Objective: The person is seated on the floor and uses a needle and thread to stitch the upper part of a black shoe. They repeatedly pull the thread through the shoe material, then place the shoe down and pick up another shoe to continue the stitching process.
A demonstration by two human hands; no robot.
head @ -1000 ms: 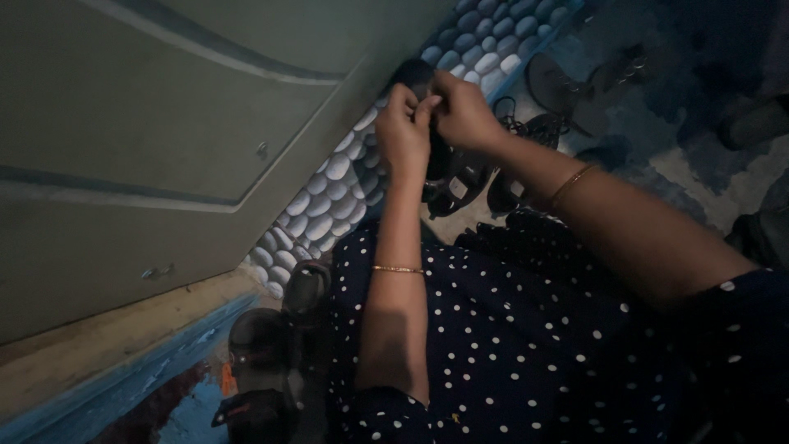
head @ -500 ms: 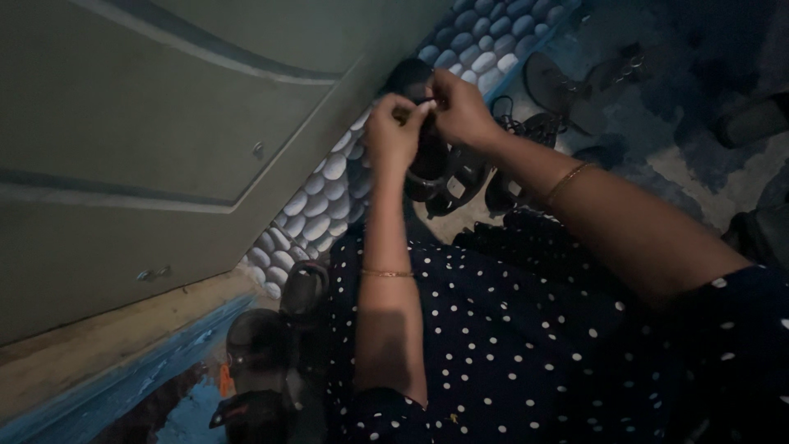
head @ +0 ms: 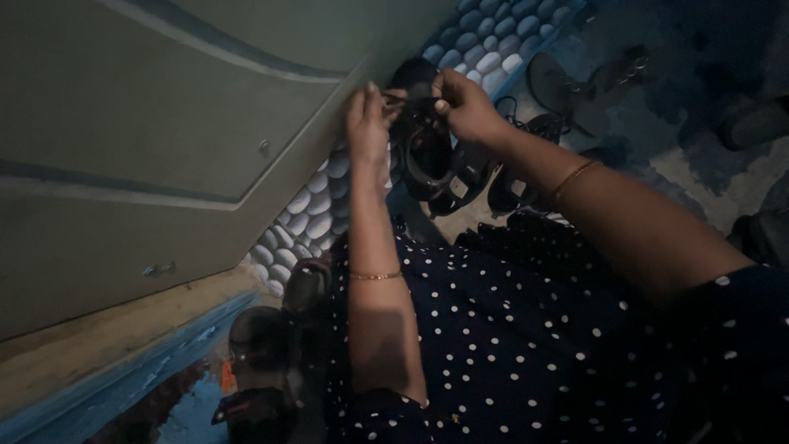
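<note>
Both the left hand (head: 367, 123) and the right hand (head: 464, 105) pinch the thin strap of a dark sandal (head: 431, 156) hanging just below the fingers, probably light and floppy, best gripped there.

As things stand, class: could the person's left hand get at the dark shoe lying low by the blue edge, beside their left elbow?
Probably not at once. The left hand is raised and pinches a dark strap together with the right hand. The dark shoe lies uncovered below, so only the busy fingers hinder it.
</note>
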